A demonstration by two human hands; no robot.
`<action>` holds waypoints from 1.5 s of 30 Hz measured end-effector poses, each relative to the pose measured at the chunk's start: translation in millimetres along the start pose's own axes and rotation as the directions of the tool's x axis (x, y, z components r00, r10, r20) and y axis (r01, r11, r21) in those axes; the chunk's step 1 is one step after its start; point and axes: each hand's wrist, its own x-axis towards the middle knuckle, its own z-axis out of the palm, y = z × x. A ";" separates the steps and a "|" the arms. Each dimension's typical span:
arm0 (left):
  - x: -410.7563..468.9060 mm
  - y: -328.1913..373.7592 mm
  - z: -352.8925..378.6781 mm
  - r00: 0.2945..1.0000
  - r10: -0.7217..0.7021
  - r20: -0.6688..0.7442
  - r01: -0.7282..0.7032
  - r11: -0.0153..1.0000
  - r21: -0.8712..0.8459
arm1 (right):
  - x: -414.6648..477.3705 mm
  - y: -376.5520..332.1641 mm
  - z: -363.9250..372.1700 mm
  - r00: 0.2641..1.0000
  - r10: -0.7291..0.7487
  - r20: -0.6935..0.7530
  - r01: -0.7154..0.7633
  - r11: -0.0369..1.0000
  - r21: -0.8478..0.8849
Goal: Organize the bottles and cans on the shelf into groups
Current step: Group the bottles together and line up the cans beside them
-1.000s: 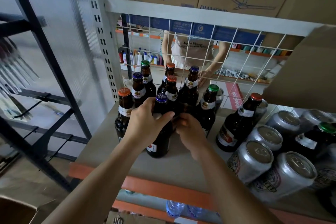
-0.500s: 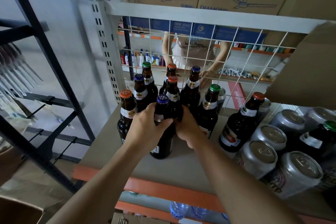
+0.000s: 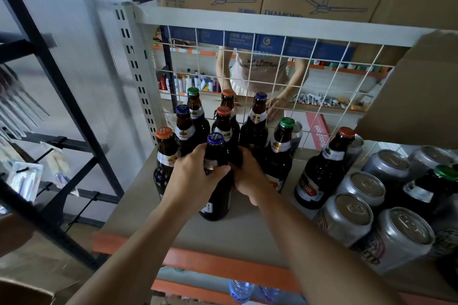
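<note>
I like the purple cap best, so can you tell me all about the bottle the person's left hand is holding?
The bottle with the purple cap is dark brown glass, standing upright near the front of the shelf, in front of the other bottles. Its purple metal cap is still on. A pale label wraps its neck, mostly hidden, and a small white label sits low on its body. The left hand wraps around its neck and shoulder, with fingers curling across the front. The right hand sits right beside it, against the next bottles.
</note>
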 end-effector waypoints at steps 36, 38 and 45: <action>-76.3 -56.6 22.3 0.996 0.002 -0.094 0.001 1.000 0.031 | -19.6 -27.6 -60.6 0.786 -0.209 -0.581 0.033 0.954 -0.298; -80.7 -65.3 29.5 1.000 -0.003 0.017 0.002 0.999 0.037 | -18.8 -29.4 -58.5 0.794 -0.201 -0.573 0.036 0.957 -0.287; -81.3 -83.2 47.6 0.961 -0.108 0.254 0.076 0.988 0.134 | -12.6 -41.8 -50.4 0.824 -0.199 -0.531 0.042 0.955 -0.293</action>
